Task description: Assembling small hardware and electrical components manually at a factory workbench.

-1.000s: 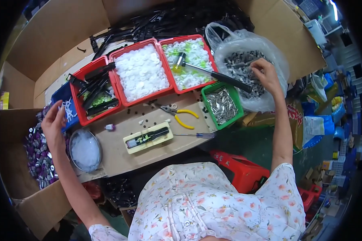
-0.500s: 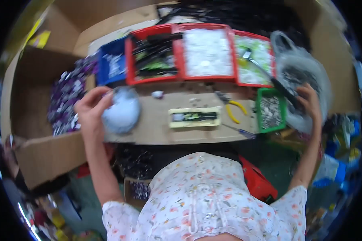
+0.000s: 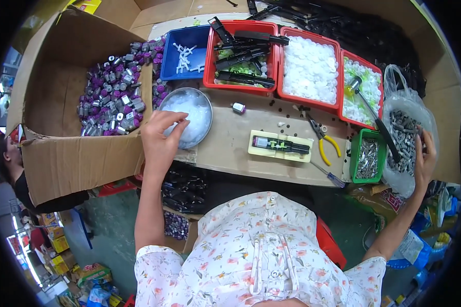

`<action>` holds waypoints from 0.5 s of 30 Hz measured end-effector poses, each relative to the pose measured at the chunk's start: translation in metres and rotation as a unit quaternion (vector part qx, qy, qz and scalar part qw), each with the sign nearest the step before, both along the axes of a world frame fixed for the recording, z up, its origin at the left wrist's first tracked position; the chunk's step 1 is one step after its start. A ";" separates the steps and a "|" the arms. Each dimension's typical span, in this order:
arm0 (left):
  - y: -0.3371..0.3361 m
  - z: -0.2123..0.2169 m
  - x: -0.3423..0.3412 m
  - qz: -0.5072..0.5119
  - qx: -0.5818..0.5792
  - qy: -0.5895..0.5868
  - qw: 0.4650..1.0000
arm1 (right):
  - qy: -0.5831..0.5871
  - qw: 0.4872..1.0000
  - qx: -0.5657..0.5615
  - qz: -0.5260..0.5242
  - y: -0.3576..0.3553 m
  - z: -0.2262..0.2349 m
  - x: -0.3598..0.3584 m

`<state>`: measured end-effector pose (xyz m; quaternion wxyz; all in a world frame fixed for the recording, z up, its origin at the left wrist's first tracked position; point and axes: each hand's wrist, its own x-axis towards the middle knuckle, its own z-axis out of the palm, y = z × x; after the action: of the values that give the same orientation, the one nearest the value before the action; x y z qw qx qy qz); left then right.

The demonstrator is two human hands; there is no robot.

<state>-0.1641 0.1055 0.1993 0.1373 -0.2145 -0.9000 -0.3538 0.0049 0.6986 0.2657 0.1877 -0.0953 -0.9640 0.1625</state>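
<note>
My left hand (image 3: 164, 132) hovers over a round metal bowl (image 3: 209, 118) of white, paste-like stuff. Its thumb and forefinger are pinched together; whatever may be between them is hidden. My right hand (image 3: 426, 156) reaches into a clear plastic bag (image 3: 402, 105) of small grey cylindrical parts (image 3: 402, 135). Those fingers are bent close together at the parts, and what they grip is unclear. Left of that hand lies a hammer (image 3: 375, 111), its head over a red bin and its black handle reaching the bag. A cream holding block (image 3: 280, 146) carries a black assembly with green and clear pieces.
Purple-and-grey parts (image 3: 112, 97) fill a cardboard box at left. Behind are a blue bin (image 3: 187, 51) and red bins, one with white discs (image 3: 312, 69). Yellow-handled pliers (image 3: 322, 140), a screwdriver (image 3: 329, 174), a loose part (image 3: 238, 107) and a green bin (image 3: 368, 158) lie right of the bowl.
My left hand has moved from the bowl's left edge to over its middle. My right hand has left the hammer's handle end and gone to the grey parts. The view has shifted.
</note>
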 end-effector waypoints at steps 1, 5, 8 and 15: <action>0.002 0.006 0.003 0.025 0.052 -0.035 0.998 | 0.007 1.000 0.004 0.008 -0.020 0.008 -0.002; 0.014 0.024 0.017 0.088 0.254 -0.175 0.947 | 0.030 0.997 0.004 0.073 -0.104 0.014 -0.020; 0.036 0.025 0.025 0.060 0.369 -0.252 0.892 | 0.009 0.979 -0.126 0.158 -0.191 0.009 -0.041; 0.087 0.017 0.047 -0.034 0.465 -0.337 0.818 | 0.018 0.910 -0.238 0.340 -0.266 -0.035 -0.068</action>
<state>-0.1169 0.1927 0.2165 -0.1030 -0.0229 -0.6111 -0.7845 -0.0631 0.4328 0.2311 0.1104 0.1996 -0.8671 0.4428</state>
